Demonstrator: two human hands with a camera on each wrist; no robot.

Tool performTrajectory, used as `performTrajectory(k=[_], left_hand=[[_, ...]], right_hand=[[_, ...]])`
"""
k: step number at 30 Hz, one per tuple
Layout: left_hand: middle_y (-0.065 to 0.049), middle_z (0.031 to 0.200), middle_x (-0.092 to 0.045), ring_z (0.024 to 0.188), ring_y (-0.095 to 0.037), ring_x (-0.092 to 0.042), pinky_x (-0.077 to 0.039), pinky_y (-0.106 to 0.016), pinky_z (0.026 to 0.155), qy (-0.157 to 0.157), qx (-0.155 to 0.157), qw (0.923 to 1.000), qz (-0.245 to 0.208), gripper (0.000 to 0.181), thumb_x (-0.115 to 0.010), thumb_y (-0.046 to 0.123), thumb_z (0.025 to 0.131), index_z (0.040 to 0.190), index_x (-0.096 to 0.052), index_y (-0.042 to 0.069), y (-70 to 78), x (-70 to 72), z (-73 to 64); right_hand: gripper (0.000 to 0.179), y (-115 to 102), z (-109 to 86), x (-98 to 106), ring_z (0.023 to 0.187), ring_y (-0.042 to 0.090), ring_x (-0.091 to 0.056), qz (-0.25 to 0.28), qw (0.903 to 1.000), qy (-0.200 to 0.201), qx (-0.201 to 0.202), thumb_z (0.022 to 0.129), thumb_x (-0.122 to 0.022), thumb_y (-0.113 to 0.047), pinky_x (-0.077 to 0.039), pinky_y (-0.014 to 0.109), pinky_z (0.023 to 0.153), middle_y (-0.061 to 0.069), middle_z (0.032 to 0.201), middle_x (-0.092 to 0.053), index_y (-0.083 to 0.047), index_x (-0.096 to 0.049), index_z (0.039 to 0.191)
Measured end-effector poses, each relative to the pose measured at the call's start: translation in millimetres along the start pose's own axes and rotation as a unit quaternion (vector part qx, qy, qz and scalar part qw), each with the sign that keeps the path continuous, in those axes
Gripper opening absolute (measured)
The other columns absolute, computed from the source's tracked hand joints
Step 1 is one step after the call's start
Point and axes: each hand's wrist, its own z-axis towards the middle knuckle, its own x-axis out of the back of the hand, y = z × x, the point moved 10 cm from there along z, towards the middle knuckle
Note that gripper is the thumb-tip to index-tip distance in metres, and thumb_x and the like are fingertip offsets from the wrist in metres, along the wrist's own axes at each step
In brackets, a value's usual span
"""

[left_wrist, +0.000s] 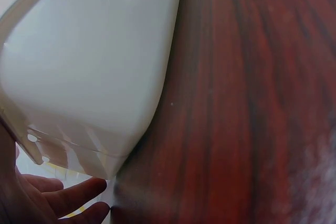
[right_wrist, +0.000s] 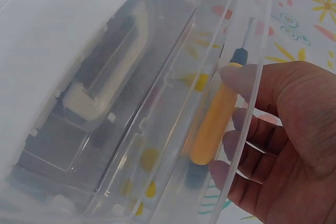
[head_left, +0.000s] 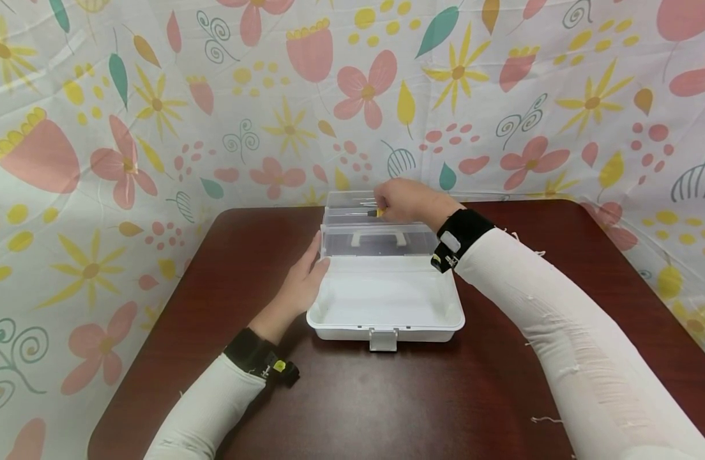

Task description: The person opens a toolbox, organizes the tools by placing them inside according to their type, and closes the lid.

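A white plastic toolbox (head_left: 387,333) stands with its clear lid (head_left: 358,239) raised at the back; a pale handle (head_left: 378,239) shows through the lid. My right hand (head_left: 407,199) is at the lid's upper compartment and pinches a screwdriver with a yellow handle (right_wrist: 214,124) between thumb and fingers. Its thin shank (right_wrist: 248,34) points away from the hand. The left hand (head_left: 303,278) rests at the back left corner of the box, thumb at the rim and fingers extended along the lid's side. In the left wrist view its fingertips (left_wrist: 94,187) lie beside the box's lower corner.
The box sits on a dark red-brown wooden table (head_left: 352,396). Behind it hangs a white cloth (head_left: 306,96) with printed flowers and leaves. Slim metal shanks (head_left: 364,204) lie in the lid's compartment close to my right hand. The front latch (head_left: 383,340) hangs down.
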Motion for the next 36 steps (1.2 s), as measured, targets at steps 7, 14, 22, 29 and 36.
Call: performTrajectory(k=[7, 14, 22, 29, 36], left_hand=[[0.016, 0.172, -0.016, 0.159, -0.023, -0.021, -0.019, -0.053, 0.129, 0.000, 0.001, 1.0000, -0.001, 0.061, -0.040, 0.048, 0.108, 0.159, -0.007, 0.055, -0.1, 0.0, 0.0], [0.016, 0.172, -0.017, 0.159, -0.023, -0.022, -0.020, -0.054, 0.129, 0.002, -0.001, 1.0000, 0.002, 0.063, -0.039, 0.048, 0.108, 0.164, -0.010, 0.045, -0.1, -0.4, -0.2], [0.015, 0.172, -0.017, 0.160, -0.024, -0.021, -0.019, -0.054, 0.129, 0.001, -0.002, 1.0000, 0.004, 0.063, -0.040, 0.048, 0.108, 0.162, -0.007, 0.049, 1.1, 1.5, -0.9], [0.013, 0.172, -0.017, 0.160, -0.028, -0.020, -0.019, -0.057, 0.128, 0.004, -0.004, 1.0000, 0.006, 0.062, -0.039, 0.047, 0.109, 0.163, -0.008, 0.047, 0.5, 2.8, 0.0], [0.014, 0.172, -0.017, 0.160, -0.025, -0.021, -0.019, -0.056, 0.128, 0.001, -0.001, 1.0000, 0.005, 0.060, -0.039, 0.047, 0.109, 0.159, -0.006, 0.055, -2.7, -1.4, 0.6]], right_hand=[[0.003, 0.7, -0.4, -0.9, 0.087, 0.024, -0.061, 0.002, 1.0000, -0.005, -0.007, 0.091, -0.068, -0.015, -0.052, 0.038, 0.083, 0.004, 0.096, -0.071, -0.013, -0.070, 0.093], [0.016, -0.4, -5.6, 2.3, 0.074, 0.021, -0.057, 0.022, 0.9997, -0.011, -0.005, 0.095, -0.065, -0.020, -0.048, 0.035, 0.070, 0.002, 0.079, -0.063, -0.014, -0.066, 0.080], [0.048, -3.0, -14.8, 2.8, 0.052, 0.014, -0.037, 0.046, 0.9981, -0.041, 0.003, 0.103, -0.058, -0.040, -0.035, 0.030, 0.055, -0.005, 0.057, -0.036, -0.019, -0.045, 0.062], [0.055, -8.3, -27.6, 2.5, 0.050, 0.013, -0.027, 0.059, 0.9964, -0.056, 0.024, 0.106, -0.052, -0.045, -0.028, 0.028, 0.053, -0.005, 0.055, -0.029, -0.020, -0.042, 0.057], [0.033, 1.7, -52.4, 7.8, 0.091, 0.021, -0.063, 0.066, 0.9960, -0.021, 0.056, 0.105, -0.056, -0.039, -0.052, 0.040, 0.085, 0.003, 0.098, -0.068, -0.015, -0.078, 0.105]])
